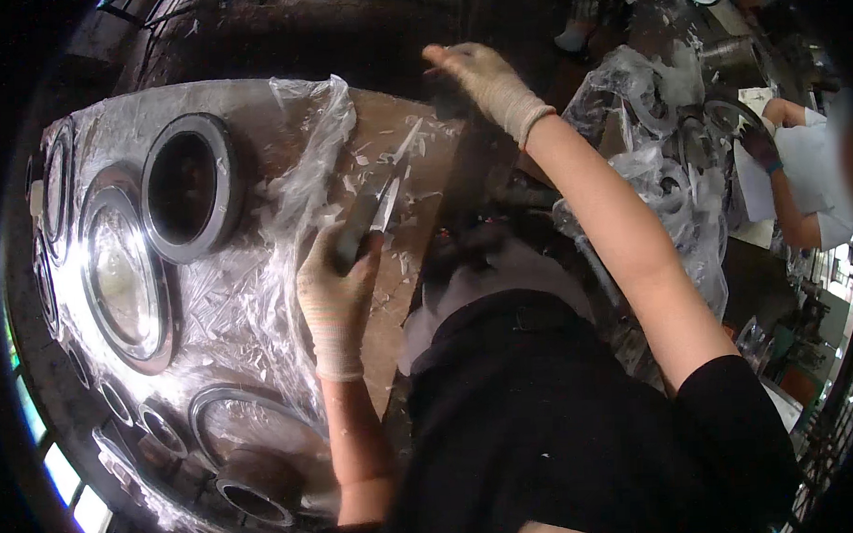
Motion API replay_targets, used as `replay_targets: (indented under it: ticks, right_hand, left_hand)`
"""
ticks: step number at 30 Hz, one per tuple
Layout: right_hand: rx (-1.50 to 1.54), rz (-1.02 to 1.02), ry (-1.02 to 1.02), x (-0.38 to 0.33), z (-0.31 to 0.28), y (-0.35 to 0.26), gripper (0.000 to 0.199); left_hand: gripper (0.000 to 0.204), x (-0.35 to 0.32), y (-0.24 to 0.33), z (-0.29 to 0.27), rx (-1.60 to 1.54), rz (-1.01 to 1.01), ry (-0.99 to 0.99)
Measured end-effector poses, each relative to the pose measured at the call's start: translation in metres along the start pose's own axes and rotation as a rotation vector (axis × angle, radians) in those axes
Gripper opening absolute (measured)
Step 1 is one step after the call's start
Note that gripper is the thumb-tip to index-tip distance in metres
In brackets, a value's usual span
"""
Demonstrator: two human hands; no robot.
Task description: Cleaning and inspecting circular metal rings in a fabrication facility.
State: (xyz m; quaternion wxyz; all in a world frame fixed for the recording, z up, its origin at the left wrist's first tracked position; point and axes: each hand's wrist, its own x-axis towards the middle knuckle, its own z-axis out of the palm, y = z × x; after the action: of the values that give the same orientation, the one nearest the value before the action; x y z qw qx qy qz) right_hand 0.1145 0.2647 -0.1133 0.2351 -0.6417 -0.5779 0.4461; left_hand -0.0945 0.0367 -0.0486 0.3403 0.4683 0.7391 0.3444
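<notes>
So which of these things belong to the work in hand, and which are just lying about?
Seemingly in use:
- grey flat piece, held in the gloved left hand
- brown work surface beneath it

Apparently lying about:
- thick dark ring
- pale scraps
- crumpled clear plastic on the right
</notes>
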Motion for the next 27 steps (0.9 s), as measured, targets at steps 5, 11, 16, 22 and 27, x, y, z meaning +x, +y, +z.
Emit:
replay_targets:
  ticks: [5,11,16,22,27]
  right_hand:
    - [0.173,-0.726,-0.262,-0.141,0.046,-0.082,0.041]
    - [0.102,-0.295,-0.423,-0.099,0.076,-0.060,0.027]
    - [0.122,-0.250,-0.564,-0.067,0.078,-0.056,0.027]
    - [-0.257,-1.075,-0.274,-0.175,0.104,-0.096,0.028]
    - [0.001,-0.224,-0.301,-0.070,0.119,-0.046,0.032]
  left_hand:
    - [0.027,-0.019,0.006,0.011,0.000,-0.022,0.032]
    - [0.034,-0.028,0.006,0.025,-0.055,-0.103,0.079]
    - [0.026,-0.029,0.011,0.027,-0.085,-0.125,0.103]
    - [0.030,-0.036,-0.080,0.036,-0.651,-0.178,0.111]
    - [0.031,-0.045,0.039,-0.009,-0.050,-0.062,0.115]
